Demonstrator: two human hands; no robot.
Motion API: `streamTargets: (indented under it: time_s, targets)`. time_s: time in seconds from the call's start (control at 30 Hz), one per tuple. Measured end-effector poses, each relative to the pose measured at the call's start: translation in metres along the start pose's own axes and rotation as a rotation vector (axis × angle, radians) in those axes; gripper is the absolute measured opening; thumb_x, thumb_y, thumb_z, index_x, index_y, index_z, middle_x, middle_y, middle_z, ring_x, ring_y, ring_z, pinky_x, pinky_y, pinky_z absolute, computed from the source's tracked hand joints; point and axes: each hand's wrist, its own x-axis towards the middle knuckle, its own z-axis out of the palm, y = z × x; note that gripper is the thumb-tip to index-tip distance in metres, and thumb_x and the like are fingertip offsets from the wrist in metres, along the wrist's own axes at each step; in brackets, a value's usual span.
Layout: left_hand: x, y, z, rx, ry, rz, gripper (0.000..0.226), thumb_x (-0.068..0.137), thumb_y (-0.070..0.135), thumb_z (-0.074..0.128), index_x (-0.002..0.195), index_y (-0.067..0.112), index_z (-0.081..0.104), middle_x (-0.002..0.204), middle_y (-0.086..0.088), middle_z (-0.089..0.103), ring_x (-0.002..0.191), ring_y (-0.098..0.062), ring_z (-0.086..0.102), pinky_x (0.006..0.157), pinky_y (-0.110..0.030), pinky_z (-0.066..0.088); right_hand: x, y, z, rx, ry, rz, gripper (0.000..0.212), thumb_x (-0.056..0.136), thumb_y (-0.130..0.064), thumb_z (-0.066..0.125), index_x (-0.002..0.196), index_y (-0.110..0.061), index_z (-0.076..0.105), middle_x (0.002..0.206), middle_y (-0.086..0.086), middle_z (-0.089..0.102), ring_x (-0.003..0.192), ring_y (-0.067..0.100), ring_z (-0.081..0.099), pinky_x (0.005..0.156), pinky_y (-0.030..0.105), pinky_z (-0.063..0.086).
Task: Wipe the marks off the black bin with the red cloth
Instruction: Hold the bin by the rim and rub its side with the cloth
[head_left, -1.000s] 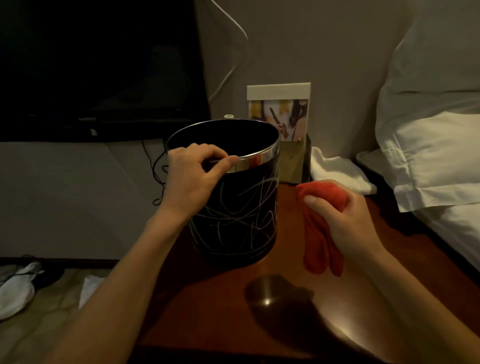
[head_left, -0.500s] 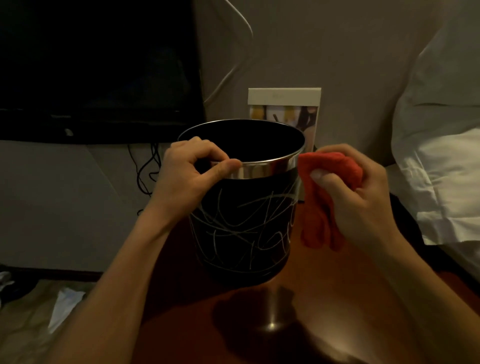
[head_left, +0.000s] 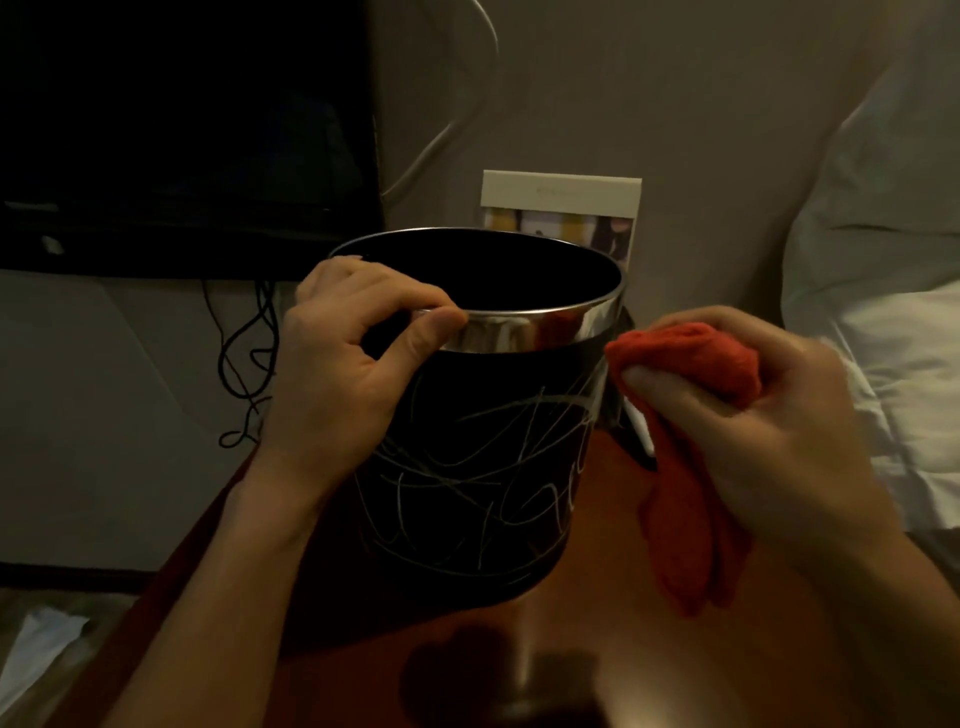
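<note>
the black bin (head_left: 467, 467) stands upright at the centre of the view on a reddish-brown desk (head_left: 597, 649), its open mouth facing up and a shiny metal band around the rim. pale scribbled marks (head_left: 498, 457) run across the dark side wall that faces the camera.

the left hand (head_left: 353, 364) comes in from 7 o'clock and grips the rim at the bin's 10 o'clock edge: the thumb presses on the outside of the metal band while the curled fingers (head_left: 363, 283) hook over the top into the mouth.

the right hand (head_left: 753, 415) comes in from 4 o'clock and holds the red cloth (head_left: 691, 467) just beside the bin at its 3 o'clock side. its thumb and curled fingers are closed around the bunched top of the cloth, and the rest hangs down in a loose fold toward the desk. whether the cloth touches the bin wall cannot be told; its upper corner sits just beside the metal band.

behind the bin at 12 o'clock a card (head_left: 561, 208) with a picture stands against the wall. a dark screen (head_left: 182, 130) fills 10 o'clock, with black cables (head_left: 244, 364) hanging under it. white pillows (head_left: 883, 312) lie at 3 o'clock.
</note>
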Motion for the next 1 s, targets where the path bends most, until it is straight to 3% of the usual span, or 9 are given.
streamTargets:
  time_s: [0.1,0.23,0.3,0.5,0.63,0.77,1.0]
  targets:
    - [0.000,0.002,0.002,0.023,-0.018,0.019,0.009,0.096,0.033,0.057,0.096,0.032,0.066,0.098,0.022,0.064,0.100,-0.010,0.058,0.094,-0.055,0.039,-0.002,0.006,0.005,-0.017,0.012,-0.016,0.012,0.083,-0.024,0.077,0.094,-0.023,0.073,0.090,-0.010,0.073,0.088,0.007,0.069,0.075,0.011,0.047]
    - [-0.002,0.009,0.010,0.049,-0.017,-0.015,0.003,0.089,0.050,0.056,0.089,0.047,0.056,0.084,0.028,0.058,0.095,0.007,0.047,0.096,-0.032,0.031,0.000,0.009,0.013,-0.095,0.079,-0.135,0.008,0.088,-0.025,0.065,0.095,-0.028,0.068,0.097,-0.007,0.066,0.092,0.010,0.065,0.080,0.016,0.045]
    - [0.000,0.008,0.008,0.055,-0.028,-0.039,0.008,0.085,0.055,0.058,0.085,0.048,0.055,0.082,0.029,0.055,0.092,0.008,0.046,0.093,-0.028,0.030,0.002,0.011,0.015,-0.103,0.110,-0.157,0.012,0.086,-0.022,0.062,0.095,-0.027,0.066,0.097,-0.005,0.066,0.091,0.009,0.064,0.079,0.016,0.044]
    - [0.001,0.004,-0.016,-0.103,-0.114,-0.127,0.011,0.080,0.053,0.062,0.084,0.043,0.062,0.091,0.015,0.060,0.094,-0.011,0.056,0.090,-0.053,0.045,-0.001,0.013,0.010,-0.113,0.144,-0.193,0.010,0.089,-0.014,0.071,0.098,-0.013,0.069,0.096,-0.005,0.069,0.088,0.006,0.066,0.076,0.015,0.046]
    - [-0.001,0.017,-0.005,0.019,-0.139,-0.057,0.010,0.081,0.057,0.059,0.086,0.049,0.057,0.092,0.039,0.054,0.099,0.012,0.047,0.096,-0.036,0.035,-0.005,0.012,0.018,-0.148,0.105,-0.286,0.014,0.088,-0.016,0.073,0.101,-0.011,0.069,0.101,-0.004,0.068,0.093,0.006,0.066,0.081,0.017,0.046]
    - [-0.001,0.016,0.000,0.031,-0.117,-0.051,0.010,0.080,0.056,0.061,0.085,0.049,0.054,0.091,0.044,0.051,0.098,0.018,0.043,0.095,-0.038,0.035,-0.007,0.015,0.019,-0.202,0.102,-0.308,0.020,0.089,-0.018,0.077,0.103,-0.006,0.070,0.101,-0.002,0.069,0.095,0.006,0.066,0.082,0.015,0.045]
    - [0.001,0.011,-0.006,-0.049,-0.112,-0.131,0.014,0.076,0.058,0.064,0.083,0.046,0.063,0.091,0.023,0.054,0.098,-0.007,0.053,0.095,-0.056,0.043,-0.007,0.019,0.026,-0.228,0.051,-0.360,0.018,0.089,-0.017,0.077,0.102,-0.006,0.071,0.101,0.001,0.064,0.096,0.007,0.063,0.083,0.017,0.047]
